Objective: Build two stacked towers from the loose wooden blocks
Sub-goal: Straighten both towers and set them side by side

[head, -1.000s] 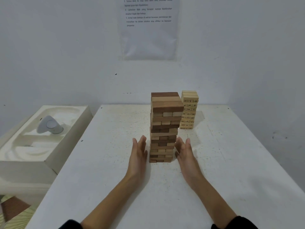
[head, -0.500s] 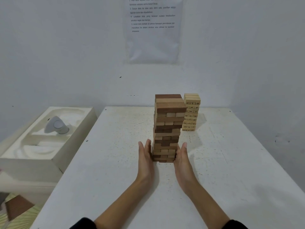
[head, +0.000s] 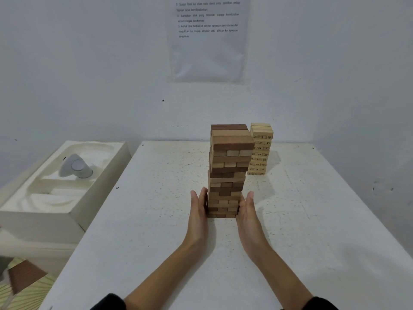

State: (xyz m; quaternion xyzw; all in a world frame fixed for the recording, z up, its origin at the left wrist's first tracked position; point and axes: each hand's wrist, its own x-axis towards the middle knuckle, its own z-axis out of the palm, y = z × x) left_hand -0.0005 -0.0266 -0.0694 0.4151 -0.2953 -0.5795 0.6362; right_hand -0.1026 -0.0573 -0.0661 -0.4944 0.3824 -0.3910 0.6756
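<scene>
White table (head: 134,242) against a pale wall (head: 89,63), printed sheet (head: 207,41) taped above. Mid-table, brown block tower (head: 228,171); left hand (head: 197,211) and right hand (head: 247,213) pressed flat, fingers straight, against its base. Just behind, to the right, pale numbered tower (head: 261,148). Off left, foam tray (head: 73,211).
</scene>
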